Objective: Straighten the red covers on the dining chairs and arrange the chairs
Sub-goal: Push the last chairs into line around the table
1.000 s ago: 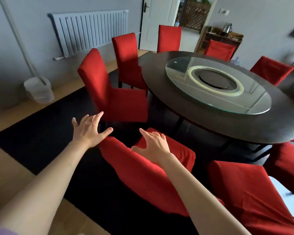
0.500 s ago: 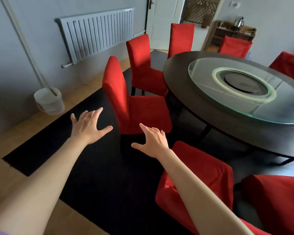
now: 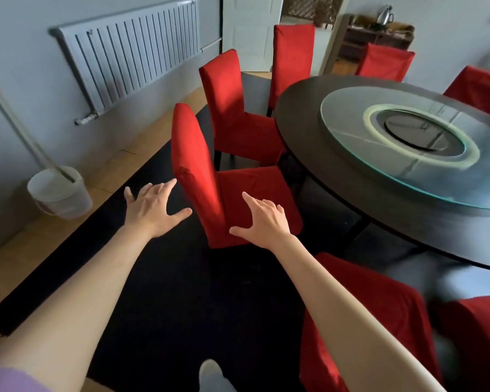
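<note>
Here the nearest red-covered chair [image 3: 218, 190] stands on the black rug [image 3: 153, 278], its seat facing the round dark table [image 3: 351, 193] and its tall backrest rising upright on the side toward the grey wall, so its long axis runs floor to ceiling while the seat points right, at the table edge. Between the chair back and the white bucket [image 3: 58, 193] by the wall lies an open stretch of rug and wood floor; on the other side the seat front sits just beside the table rim, with little room. A second covered chair [image 3: 232, 108] stands close behind it, and another red seat [image 3: 385, 315] lies low at the right, near the right forearm. The left hand [image 3: 153, 207] hovers with fingers spread and straight, holding nothing, just left of the backrest. The right hand [image 3: 262, 222] is likewise spread and empty, in front of the seat; whether it touches the cover cannot be told. Compared with half a second ago, both hands have come nearer the chair, which now fills more of the view and sits between them.
</note>
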The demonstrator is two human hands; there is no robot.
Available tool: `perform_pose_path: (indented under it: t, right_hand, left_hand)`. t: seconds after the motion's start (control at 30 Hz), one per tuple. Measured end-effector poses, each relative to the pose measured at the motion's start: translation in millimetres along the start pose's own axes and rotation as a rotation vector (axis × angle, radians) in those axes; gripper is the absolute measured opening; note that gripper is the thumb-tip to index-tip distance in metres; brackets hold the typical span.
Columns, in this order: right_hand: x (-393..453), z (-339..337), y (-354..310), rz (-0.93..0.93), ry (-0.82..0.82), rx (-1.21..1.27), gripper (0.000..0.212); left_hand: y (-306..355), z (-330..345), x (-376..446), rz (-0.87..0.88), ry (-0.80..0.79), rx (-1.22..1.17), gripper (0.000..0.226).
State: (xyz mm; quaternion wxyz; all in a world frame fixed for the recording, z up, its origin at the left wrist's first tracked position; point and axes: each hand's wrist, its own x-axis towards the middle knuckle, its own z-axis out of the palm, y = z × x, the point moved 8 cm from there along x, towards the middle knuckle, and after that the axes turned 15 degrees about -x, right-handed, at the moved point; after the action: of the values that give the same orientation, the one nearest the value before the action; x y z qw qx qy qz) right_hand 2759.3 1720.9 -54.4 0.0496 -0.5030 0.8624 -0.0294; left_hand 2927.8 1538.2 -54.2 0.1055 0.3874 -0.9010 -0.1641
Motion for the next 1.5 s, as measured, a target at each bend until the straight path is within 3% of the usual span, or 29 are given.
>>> perform_pose_path:
  t: [0.37, 0.77, 1.2, 1.5]
  right_hand:
    - [129, 2, -61, 0.055, -0.007, -0.017, 0.102]
    - [176, 30, -158, 0.373, -0.006, 0.004, 0.103]
    - [225, 34, -152, 0.631, -0.014, -0.017, 0.105]
    - [282, 39, -133, 0.741, -0.022, 0.03, 0.105]
  left_hand:
    - [-81, -21, 131, 0.095, -0.005, -0.048, 0.089]
    - [-166, -46, 227, 0.343, -0.157, -0.052, 0.089]
    - [-116, -9, 320, 0.618, -0.294, -0.09, 0.09]
    - [-102, 21, 385, 0.696, -0.386, -0.06, 0.091]
